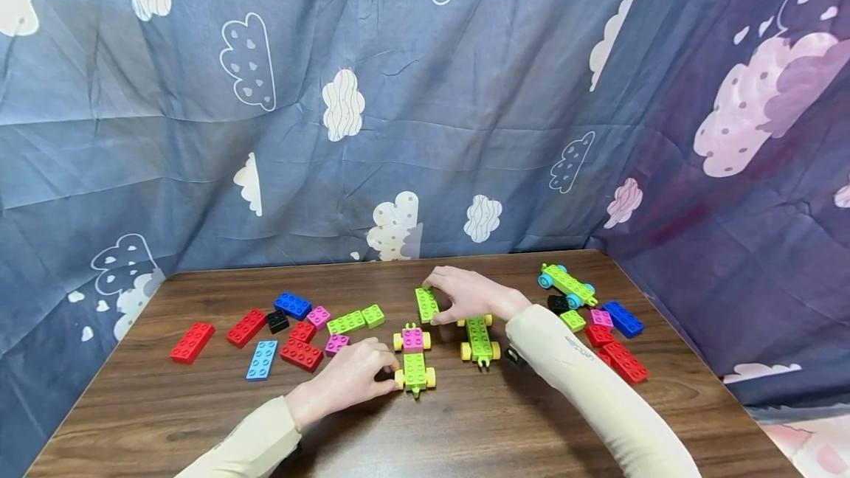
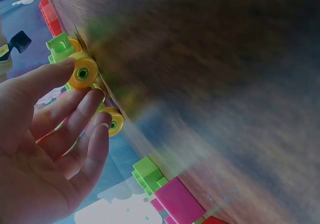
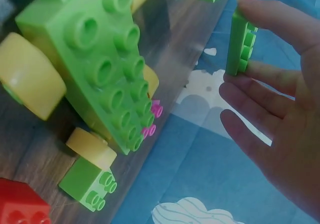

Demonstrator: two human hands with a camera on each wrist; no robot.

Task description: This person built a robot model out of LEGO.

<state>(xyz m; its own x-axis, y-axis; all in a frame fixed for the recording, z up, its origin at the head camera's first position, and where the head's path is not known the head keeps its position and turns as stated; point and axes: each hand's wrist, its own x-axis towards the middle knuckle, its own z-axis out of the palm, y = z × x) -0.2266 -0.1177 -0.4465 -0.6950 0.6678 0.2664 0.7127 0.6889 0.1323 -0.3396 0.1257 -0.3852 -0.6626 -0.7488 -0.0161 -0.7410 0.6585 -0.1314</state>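
Observation:
My left hand point(image 1: 350, 376) holds a small green toy car base point(image 1: 415, 372) with yellow wheels by its side. In the left wrist view the thumb and a finger pinch a yellow wheel point(image 2: 92, 70). A square pink brick point(image 1: 412, 339) sits on the far half of that base. My right hand point(image 1: 470, 293) grips a long green brick point(image 1: 426, 305) between thumb and fingertips, beyond the pink brick. The right wrist view shows this brick point(image 3: 237, 46) turned on edge, studs toward the palm. Beneath the right wrist stands a second green car base point(image 1: 477, 338) with yellow wheels, its studs bare.
Loose red, blue, black, pink and green bricks point(image 1: 347, 323) lie on the left of the wooden table point(image 1: 465, 426). Farther right stand a green car base with blue wheels point(image 1: 567, 285) and more bricks point(image 1: 624, 361). A cloud-patterned cloth point(image 1: 425, 131) hangs behind the table.

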